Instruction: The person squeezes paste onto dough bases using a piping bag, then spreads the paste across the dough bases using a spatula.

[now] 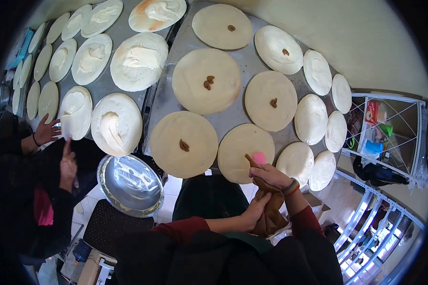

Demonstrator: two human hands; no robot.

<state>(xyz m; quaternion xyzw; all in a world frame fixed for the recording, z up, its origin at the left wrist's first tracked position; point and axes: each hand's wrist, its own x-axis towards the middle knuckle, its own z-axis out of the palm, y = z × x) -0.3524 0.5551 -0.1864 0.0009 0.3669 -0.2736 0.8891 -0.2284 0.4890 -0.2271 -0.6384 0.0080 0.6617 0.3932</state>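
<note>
A brown piping bag (pixel 271 209) is held in both hands, its narrow tip over a round flat dough disc (pixel 240 142) at the table's front edge. My right hand (pixel 273 175), with a striped band at the wrist, closes round the bag near its tip. Lower down, my left hand (pixel 256 213) grips the bag's body. Beside the tip shows a small bright pink patch (pixel 258 157); what it belongs to I cannot tell. To the left, another disc (pixel 184 142) carries a brown dab (pixel 184 145) at its middle, as do several discs behind it.
At right lie several discs spread with white cream (pixel 311 118). On the left table a co-worker's hands (pixel 67 166) are at a cream-covered disc (pixel 76 111). A metal bowl (pixel 105 199) with white cream stands below the table edge. A white shelf (pixel 390 97) is at right.
</note>
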